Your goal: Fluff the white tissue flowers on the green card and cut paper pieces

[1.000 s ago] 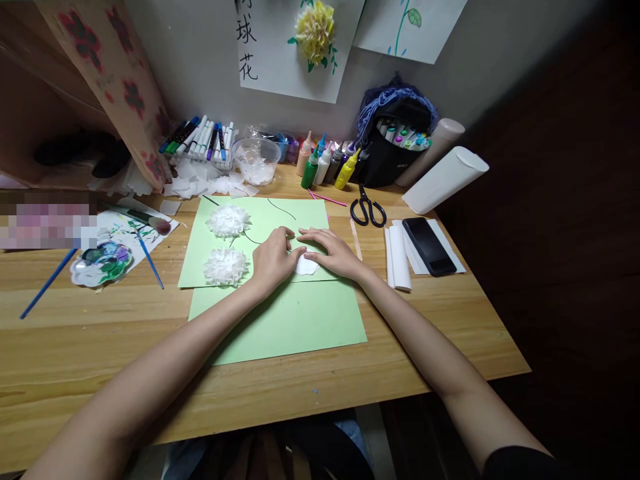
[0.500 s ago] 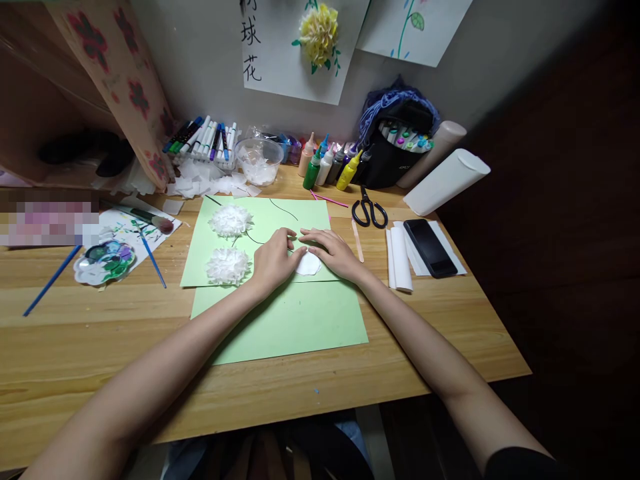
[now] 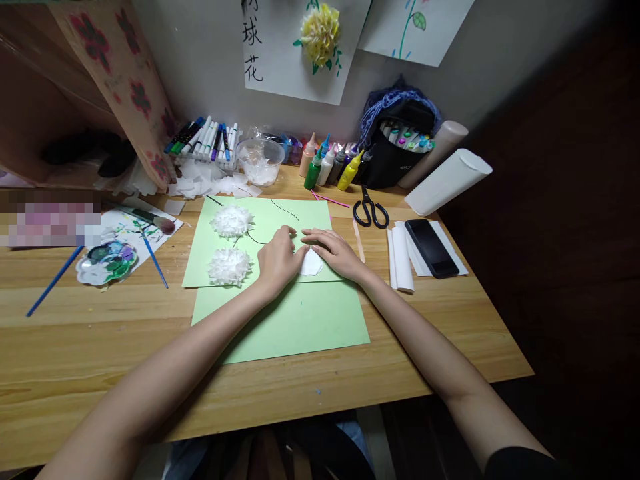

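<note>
On the light green paper point(image 3: 280, 327) lies a small, roughly round piece of white tissue paper point(image 3: 312, 263). My left hand point(image 3: 280, 260) is closed at its left edge, fingers curled and thumb on the paper. From the right, my right hand point(image 3: 333, 253) pinches the same piece near its upper edge, thumb under the bent fingers; the fingertips are partly hidden. Two fluffy white paper flowers, an upper one point(image 3: 232, 221) and a lower one point(image 3: 229, 266), rest left of my left hand. Thin dark curved lines point(image 3: 285, 209) cross the green paper.
Black-handled scissors point(image 3: 371, 210), a wooden stick point(image 3: 359, 241), and a phone point(image 3: 433, 248) on folded white paper lie to the right. Glue bottles point(image 3: 313, 170), a tub of paper scraps point(image 3: 260, 162) and markers point(image 3: 205, 140) line the back. A paint palette point(image 3: 107, 262) sits left.
Both hands stay at the white paper with almost the same grip. The whole view has shifted very slightly; nothing else has visibly moved.
</note>
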Demonstrator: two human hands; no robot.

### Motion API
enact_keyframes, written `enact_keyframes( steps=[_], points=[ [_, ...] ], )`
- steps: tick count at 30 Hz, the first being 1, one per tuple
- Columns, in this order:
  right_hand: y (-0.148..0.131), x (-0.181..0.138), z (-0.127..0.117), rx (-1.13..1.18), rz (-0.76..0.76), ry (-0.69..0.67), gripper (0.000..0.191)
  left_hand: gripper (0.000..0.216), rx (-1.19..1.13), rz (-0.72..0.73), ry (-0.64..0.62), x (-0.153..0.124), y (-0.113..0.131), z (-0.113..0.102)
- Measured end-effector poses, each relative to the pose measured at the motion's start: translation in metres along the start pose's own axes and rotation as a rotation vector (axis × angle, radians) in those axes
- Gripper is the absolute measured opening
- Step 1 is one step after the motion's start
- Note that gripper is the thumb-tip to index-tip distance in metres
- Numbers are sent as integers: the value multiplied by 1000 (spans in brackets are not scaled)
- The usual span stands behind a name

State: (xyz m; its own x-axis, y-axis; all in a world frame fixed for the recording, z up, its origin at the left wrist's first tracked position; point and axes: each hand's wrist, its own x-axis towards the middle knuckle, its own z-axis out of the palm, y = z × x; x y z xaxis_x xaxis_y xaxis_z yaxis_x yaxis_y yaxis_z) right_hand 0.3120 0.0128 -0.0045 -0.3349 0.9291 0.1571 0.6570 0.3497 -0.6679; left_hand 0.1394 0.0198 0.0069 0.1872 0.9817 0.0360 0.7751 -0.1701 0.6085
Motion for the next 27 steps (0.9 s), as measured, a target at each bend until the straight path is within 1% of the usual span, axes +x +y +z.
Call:
enact_keyframes(
  steps=[4, 8, 15, 22, 27],
  points=[
    [-2, -1, 0, -15, -5, -1, 26, 32, 0, 14, 1, -1, -1, 1],
    [-3, -2, 0, -48, 7, -30, 28, 34, 2, -1, -7, -2, 0, -1],
    [-2, -3, 0, -72, -27, -52, 32, 35, -36, -12, 11, -1, 2, -2],
    [-3, -10, -1, -109, -12, -101, 39, 33, -26, -36, 3, -1, 3, -3],
    [-4, -14, 0, -154, -26, -109, 44, 33, -14, -34, 5, 0, 3, -3]
  ],
)
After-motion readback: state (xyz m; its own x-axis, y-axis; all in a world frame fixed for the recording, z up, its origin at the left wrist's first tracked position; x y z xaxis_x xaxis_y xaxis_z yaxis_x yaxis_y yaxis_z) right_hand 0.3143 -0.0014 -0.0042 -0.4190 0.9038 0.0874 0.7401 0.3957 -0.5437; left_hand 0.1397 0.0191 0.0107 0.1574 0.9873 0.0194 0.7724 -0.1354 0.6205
